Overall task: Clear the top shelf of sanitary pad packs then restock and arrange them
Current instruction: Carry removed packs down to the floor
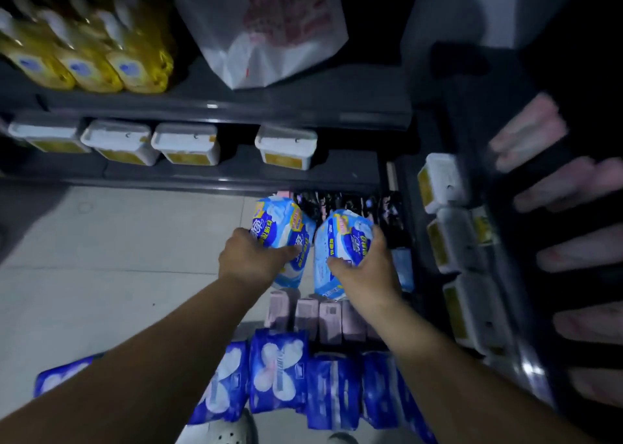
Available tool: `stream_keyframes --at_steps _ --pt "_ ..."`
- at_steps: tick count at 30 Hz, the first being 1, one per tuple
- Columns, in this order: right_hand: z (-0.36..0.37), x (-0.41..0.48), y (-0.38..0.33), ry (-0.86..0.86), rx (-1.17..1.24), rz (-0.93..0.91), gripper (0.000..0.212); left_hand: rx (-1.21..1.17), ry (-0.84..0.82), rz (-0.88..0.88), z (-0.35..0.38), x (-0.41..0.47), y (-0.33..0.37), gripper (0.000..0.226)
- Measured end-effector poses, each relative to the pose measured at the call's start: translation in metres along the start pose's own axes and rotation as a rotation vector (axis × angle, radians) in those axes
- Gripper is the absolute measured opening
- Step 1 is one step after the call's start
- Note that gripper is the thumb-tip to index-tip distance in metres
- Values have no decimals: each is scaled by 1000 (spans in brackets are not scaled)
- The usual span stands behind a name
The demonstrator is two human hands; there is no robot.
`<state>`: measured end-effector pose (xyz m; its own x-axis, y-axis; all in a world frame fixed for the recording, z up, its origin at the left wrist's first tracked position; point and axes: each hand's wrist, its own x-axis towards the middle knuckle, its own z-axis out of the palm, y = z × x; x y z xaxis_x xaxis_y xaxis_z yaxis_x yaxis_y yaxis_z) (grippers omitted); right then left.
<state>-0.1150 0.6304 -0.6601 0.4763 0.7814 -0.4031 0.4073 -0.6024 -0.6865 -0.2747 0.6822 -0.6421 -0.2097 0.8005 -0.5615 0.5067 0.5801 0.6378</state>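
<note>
My left hand [251,258] grips a light-blue sanitary pad pack [281,221], and my right hand [365,270] grips a second light-blue pack [340,241] beside it. Both packs are held above the floor, over rows of packs laid out there: dark packs [354,204] farthest from me, pale pink packs [328,320] in the middle, and dark blue packs [279,372] nearest my feet. One more dark blue pack [59,374] lies apart at the left, partly hidden by my left forearm.
A dark shelf [236,106] carries yellow bottles [91,62] and a white plastic bag [263,28]. White tubs [185,143] line the lower shelf, more tubs [451,241] stand at right. Pink packs [532,133] fill the right-hand shelving. Pale floor tiles [118,258] stretch left.
</note>
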Motion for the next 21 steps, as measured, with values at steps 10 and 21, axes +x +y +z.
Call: stream_keyframes --at_steps 10,21 --pt "173 135 147 -9 -153 51 98 307 97 57 145 173 -132 81" --pt "202 156 188 -127 -298 62 103 494 -106 8 169 202 -181 89"
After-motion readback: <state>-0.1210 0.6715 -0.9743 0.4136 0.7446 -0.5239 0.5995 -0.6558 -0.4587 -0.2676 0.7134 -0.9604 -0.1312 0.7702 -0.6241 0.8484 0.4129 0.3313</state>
